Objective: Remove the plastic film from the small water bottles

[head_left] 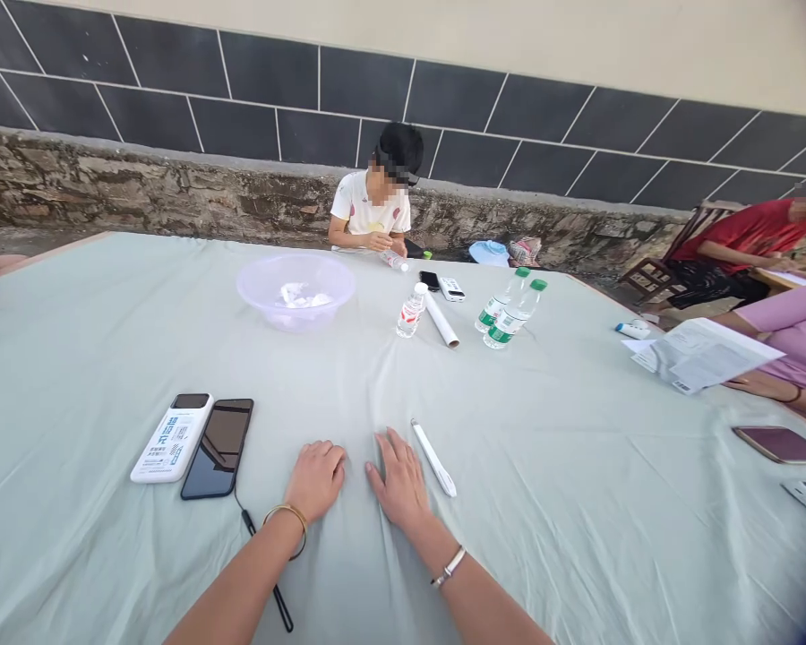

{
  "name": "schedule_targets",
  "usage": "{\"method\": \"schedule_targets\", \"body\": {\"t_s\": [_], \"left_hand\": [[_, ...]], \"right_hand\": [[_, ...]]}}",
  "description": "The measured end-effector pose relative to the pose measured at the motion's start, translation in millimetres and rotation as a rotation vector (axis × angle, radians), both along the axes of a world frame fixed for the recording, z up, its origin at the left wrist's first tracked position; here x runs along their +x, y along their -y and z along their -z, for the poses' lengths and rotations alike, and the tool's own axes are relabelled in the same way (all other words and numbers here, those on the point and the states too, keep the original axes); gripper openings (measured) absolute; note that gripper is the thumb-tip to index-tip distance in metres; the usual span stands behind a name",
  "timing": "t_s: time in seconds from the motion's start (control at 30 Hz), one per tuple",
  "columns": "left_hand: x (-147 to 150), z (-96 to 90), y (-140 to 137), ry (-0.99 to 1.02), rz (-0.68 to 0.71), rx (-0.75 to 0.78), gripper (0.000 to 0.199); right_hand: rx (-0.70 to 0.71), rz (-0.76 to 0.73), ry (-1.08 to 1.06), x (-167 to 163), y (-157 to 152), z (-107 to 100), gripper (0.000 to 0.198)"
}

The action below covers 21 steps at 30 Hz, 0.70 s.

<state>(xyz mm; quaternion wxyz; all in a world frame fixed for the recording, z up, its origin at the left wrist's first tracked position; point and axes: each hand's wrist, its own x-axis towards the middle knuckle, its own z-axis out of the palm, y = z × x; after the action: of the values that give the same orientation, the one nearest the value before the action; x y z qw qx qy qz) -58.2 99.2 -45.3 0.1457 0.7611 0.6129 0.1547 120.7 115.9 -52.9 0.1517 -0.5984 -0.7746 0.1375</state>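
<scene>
My left hand rests on the pale green tablecloth with its fingers curled in and the thumb along their side. Nothing shows in it. A little to its right, my right hand lies palm down with fingers stretched out, also holding nothing. Just beyond that hand's right side is a slim white pen-like cutter, apart from the fingers. To the left of my left hand, a black smartphone lies beside a white power bank. A dark wrist strap runs from the phone past my left forearm.
Farther off stand a translucent purple basin with white pieces inside, a small water bottle, a white roll and two green-capped bottles. A person opposite holds a bottle. People sit at right near papers.
</scene>
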Motion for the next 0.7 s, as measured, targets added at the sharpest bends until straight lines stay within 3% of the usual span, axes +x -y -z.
{"method": "schedule_targets", "body": {"t_s": [0.17, 0.43, 0.7], "left_hand": [[3.6, -5.1, -0.3, -0.082, -0.033, -0.037, 0.019], [18.6, -8.5, 24.2, -0.058, -0.176, -0.079, 0.024], [21.2, 4.5, 56.5, 0.065, -0.136, 0.055, 0.034]], "right_hand": [[-0.083, 0.083, 0.187, 5.7, 7.7, -7.8, 0.055], [-0.123, 0.169, 0.221, -1.9, 2.8, -4.9, 0.066], [-0.169, 0.264, 0.237, 6.7, 0.7, -7.9, 0.071]]}}
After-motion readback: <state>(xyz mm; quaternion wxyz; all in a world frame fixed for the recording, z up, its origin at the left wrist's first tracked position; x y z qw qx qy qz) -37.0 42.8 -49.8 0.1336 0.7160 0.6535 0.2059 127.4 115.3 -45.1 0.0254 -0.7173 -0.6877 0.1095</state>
